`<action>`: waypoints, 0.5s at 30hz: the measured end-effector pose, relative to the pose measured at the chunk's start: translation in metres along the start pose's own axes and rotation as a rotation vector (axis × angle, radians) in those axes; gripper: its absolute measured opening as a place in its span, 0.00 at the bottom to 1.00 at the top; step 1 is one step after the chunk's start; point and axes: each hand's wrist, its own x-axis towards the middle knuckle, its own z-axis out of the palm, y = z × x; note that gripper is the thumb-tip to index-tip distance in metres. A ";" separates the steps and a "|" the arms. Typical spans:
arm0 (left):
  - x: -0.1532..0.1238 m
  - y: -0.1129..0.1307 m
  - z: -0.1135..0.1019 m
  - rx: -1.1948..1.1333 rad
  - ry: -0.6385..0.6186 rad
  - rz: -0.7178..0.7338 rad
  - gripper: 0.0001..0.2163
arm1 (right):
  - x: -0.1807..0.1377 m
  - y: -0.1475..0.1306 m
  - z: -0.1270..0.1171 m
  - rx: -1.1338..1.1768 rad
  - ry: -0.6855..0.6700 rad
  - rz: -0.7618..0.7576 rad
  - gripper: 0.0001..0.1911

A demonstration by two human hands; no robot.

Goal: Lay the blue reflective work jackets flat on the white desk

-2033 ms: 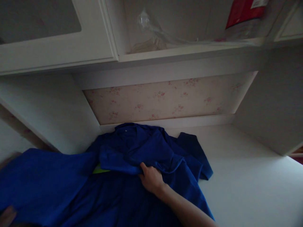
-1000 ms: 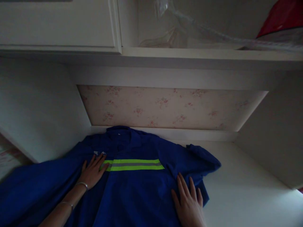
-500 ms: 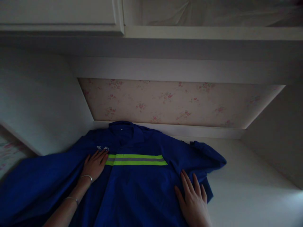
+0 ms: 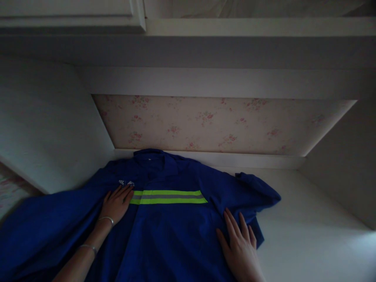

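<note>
A blue work jacket lies spread flat on a white surface, collar toward the back wall. A yellow and grey reflective stripe crosses its chest. My left hand rests flat on the jacket's left chest, fingertips near a small white badge and the stripe's left end. My right hand lies flat with fingers apart on the jacket's right side, below the bunched right sleeve. Neither hand holds anything.
The surface sits in a white alcove with floral wallpaper at the back and white side walls. A white shelf and cabinet door hang overhead. The jacket's left sleeve drapes past the left wall's edge.
Two seconds ago my right hand gripped a folded flap of the jacket; the jacket now lies opened flat with both hands pressed on it. In the last half second little moved.
</note>
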 end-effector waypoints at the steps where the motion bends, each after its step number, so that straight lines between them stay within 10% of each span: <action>1: 0.000 0.000 0.000 0.001 0.002 0.001 0.25 | 0.000 0.000 0.000 0.001 0.001 0.000 0.33; 15: 0.001 -0.001 0.001 0.014 0.002 0.000 0.24 | 0.000 -0.001 -0.001 0.006 0.018 0.002 0.33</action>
